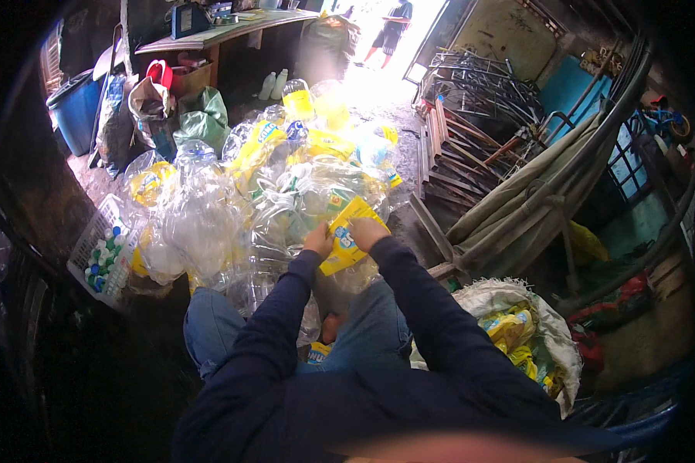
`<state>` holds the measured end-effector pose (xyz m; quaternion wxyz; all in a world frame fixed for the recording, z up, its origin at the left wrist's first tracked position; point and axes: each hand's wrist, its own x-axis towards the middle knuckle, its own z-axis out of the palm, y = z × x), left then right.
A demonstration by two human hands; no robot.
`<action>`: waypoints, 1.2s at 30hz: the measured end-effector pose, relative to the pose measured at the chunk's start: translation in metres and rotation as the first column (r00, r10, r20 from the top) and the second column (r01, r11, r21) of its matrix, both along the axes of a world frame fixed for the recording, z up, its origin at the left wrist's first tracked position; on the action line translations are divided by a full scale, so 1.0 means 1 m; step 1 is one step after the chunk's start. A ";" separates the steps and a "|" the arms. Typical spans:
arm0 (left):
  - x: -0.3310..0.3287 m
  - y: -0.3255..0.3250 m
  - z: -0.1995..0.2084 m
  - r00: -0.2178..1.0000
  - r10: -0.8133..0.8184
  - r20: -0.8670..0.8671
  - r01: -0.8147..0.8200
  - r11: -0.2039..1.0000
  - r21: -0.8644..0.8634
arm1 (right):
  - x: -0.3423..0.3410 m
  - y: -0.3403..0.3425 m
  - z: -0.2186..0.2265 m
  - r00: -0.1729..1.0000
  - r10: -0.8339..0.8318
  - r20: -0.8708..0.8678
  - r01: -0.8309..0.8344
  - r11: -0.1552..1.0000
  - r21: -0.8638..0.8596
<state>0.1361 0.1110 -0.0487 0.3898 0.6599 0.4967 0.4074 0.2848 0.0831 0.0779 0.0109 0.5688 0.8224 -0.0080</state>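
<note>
long navy sleeves (pixel 448 312) | dark navy top (pixel 340 409) | blue jeans (pixel 374 324)

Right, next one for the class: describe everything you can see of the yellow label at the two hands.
The label is bright yellow with a blue patch and white lettering; it looks like thin plastic film. It lies slanted in front of the person, one corner pointing up and away. The left hand is at its left edge, and the right hand covers part of its right side. Clear plastic shows just below it; whether the two are attached cannot be told.
</note>
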 end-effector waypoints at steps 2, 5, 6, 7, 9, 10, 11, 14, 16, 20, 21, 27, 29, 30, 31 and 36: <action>-0.002 -0.006 0.005 0.999 0.029 0.018 -0.029 0.999 0.014 | -0.016 0.028 -0.015 0.987 -0.093 0.128 0.098 0.995 -0.034; -0.011 -0.021 0.012 0.996 -0.014 -0.082 0.019 0.998 0.057 | -0.011 0.033 -0.038 0.950 -0.134 0.281 0.196 0.959 -0.206; -0.015 -0.023 0.014 0.990 -0.033 -0.136 0.038 0.999 0.035 | -0.005 0.024 -0.043 0.930 -0.348 0.119 0.366 0.907 -0.209; -0.019 -0.030 0.012 0.967 -0.090 -0.238 0.108 0.992 0.064 | 0.002 0.020 -0.041 0.952 -0.219 0.214 0.270 0.930 -0.250; -0.025 -0.035 0.007 0.990 -0.062 -0.126 0.074 0.993 0.091 | 0.015 -0.006 -0.033 0.975 -0.172 0.141 0.208 0.930 -0.305; -0.026 -0.038 0.003 0.995 -0.067 -0.078 0.074 0.993 0.094 | 0.021 -0.022 -0.025 0.963 -0.268 -0.027 0.247 0.918 -0.309; -0.028 -0.034 0.000 0.998 -0.056 -0.017 0.057 0.994 0.088 | 0.027 -0.040 -0.017 0.908 -0.352 -0.228 0.265 0.902 -0.340; -0.031 -0.024 0.007 0.972 -0.002 0.237 0.010 0.999 -0.032 | 0.029 -0.101 -0.008 0.790 -0.320 -0.522 0.234 0.946 -0.226; -0.030 -0.014 0.037 0.903 0.125 0.411 -0.134 0.991 -0.008 | 0.025 -0.137 -0.011 0.894 -0.101 -0.436 0.093 0.995 -0.040; -0.045 -0.001 0.161 0.940 0.102 0.324 -0.222 0.906 0.360 | 0.019 -0.145 0.006 0.964 -0.185 -0.191 0.246 0.894 0.375; -0.049 -0.010 0.190 0.876 -0.059 0.478 -0.139 0.919 0.368 | 0.023 -0.140 0.019 0.883 -0.088 -0.460 0.271 0.897 0.348; -0.082 -0.116 0.248 0.927 -0.208 0.312 0.020 0.858 0.513 | 0.042 -0.085 0.072 0.654 0.141 -0.744 0.313 0.844 0.435; -0.112 -0.154 0.239 0.797 -0.236 0.556 0.007 0.924 0.383 | 0.039 -0.083 0.060 0.846 0.045 -0.531 0.270 0.824 0.499; -0.135 -0.170 0.239 0.671 -0.043 0.741 -0.131 0.976 0.175 | 0.035 -0.084 0.051 0.911 -0.023 -0.412 0.244 0.835 0.493; -0.162 -0.181 0.242 0.544 -0.112 0.832 -0.086 0.979 0.187 | 0.032 -0.085 0.046 0.934 -0.204 -0.294 0.306 0.879 0.365; -0.274 -0.212 0.267 0.535 -0.592 0.603 -0.245 0.575 0.781 | -0.011 -0.112 0.069 0.331 -0.108 -0.937 0.265 0.964 -0.017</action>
